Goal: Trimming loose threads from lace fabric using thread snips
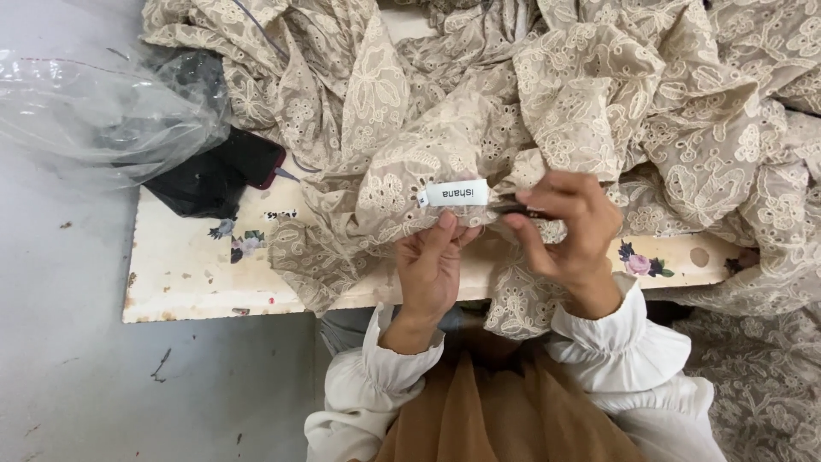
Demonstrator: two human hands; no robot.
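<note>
Fingers (445, 227) of my left hand (430, 269) pinch the beige embroidered eyelet fabric (445, 128) beneath its white woven label (455, 193). My right hand (566, 227) grips a small dark tool (510, 207), type unclear, beside the label. I judge label work underway, unfinished.

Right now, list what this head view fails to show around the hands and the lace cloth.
- The dark tool in the right hand: fingers cover most of it, kind unclear.
- Left hand: its grip under the white label is hidden by the beige lace fabric.
- Fabric's full extent: cut off at top and right edges.
- Items inside the clear plastic bag: blurred by glare.
</note>
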